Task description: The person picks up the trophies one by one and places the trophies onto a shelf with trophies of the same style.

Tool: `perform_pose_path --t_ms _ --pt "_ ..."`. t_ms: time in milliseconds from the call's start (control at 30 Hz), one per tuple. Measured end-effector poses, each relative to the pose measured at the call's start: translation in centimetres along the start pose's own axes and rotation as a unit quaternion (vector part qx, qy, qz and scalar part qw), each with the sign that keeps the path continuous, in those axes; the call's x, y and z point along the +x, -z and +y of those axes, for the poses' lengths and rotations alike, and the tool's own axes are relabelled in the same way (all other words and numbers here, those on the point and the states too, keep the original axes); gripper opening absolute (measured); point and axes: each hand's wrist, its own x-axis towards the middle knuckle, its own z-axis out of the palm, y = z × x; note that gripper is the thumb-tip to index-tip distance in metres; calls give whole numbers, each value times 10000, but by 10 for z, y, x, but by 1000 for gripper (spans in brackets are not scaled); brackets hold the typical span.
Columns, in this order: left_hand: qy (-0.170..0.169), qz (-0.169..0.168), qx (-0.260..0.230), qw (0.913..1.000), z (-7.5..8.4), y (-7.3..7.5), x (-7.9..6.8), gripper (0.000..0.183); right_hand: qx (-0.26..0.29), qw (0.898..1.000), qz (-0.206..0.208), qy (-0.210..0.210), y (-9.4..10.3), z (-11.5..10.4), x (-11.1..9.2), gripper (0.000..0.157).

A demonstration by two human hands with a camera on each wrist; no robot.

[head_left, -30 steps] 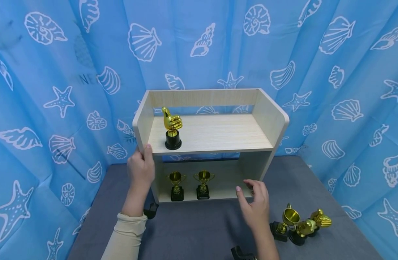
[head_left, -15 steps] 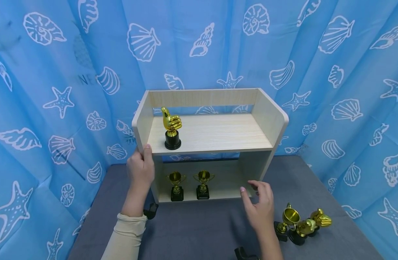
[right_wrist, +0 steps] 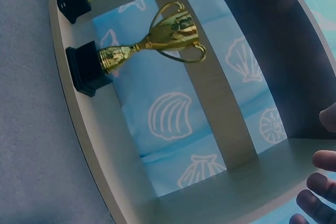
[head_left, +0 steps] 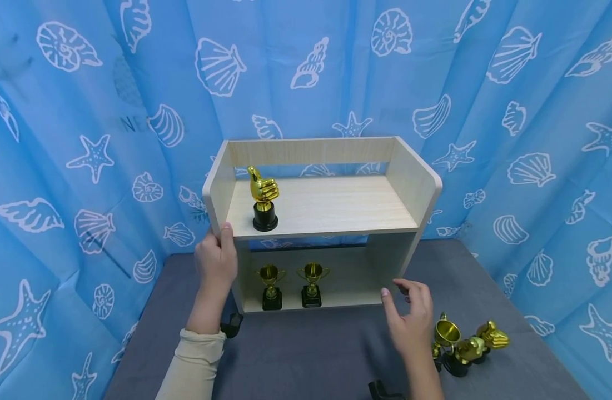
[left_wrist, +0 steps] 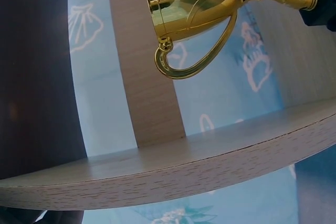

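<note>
My left hand (head_left: 217,258) grips the left side panel of a pale wooden two-tier shelf (head_left: 326,205), its thumb on the front edge. My right hand (head_left: 411,319) is apart from the shelf's lower right corner, fingers relaxed and holding nothing. On the upper board, at the left, stands a golden thumbs-up trophy (head_left: 264,197) on a black base. Two gold cup trophies stand upright in the lower tier: a left cup trophy (head_left: 271,286) and a right cup trophy (head_left: 312,283). The right wrist view shows the nearer cup trophy (right_wrist: 152,43) inside the shelf, with my fingertips (right_wrist: 317,184) at the right edge.
To the right on the grey tabletop (head_left: 306,355) sit another gold cup trophy (head_left: 447,332), a gold trophy (head_left: 469,351) and a gold fist-like trophy (head_left: 493,336), close together. My right hand partly hides the cup's base. A blue shell-print curtain (head_left: 306,66) hangs behind and at both sides.
My right hand has moved rightward, from in front of the shelf's lower right part toward the trophies on the table. My left hand keeps its grip on the side panel.
</note>
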Motion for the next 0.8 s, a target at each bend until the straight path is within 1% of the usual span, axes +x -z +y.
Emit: perform_pose_path --t_ms 300,400,600,800 --pt "43 -41 -8 10000 0 0 -1 49 -162 9996 237 54 10 3 1 30" --pt "42 -38 -21 10000 0 0 -1 49 -229 9994 259 -1 14 4 1 30" --pt "42 -71 -8 10000 0 0 -1 49 -411 9985 276 -250 21 7 0 30" --pt "56 -139 -25 9999 -1 0 -1 50 -558 9973 398 -244 24 12 0 30"
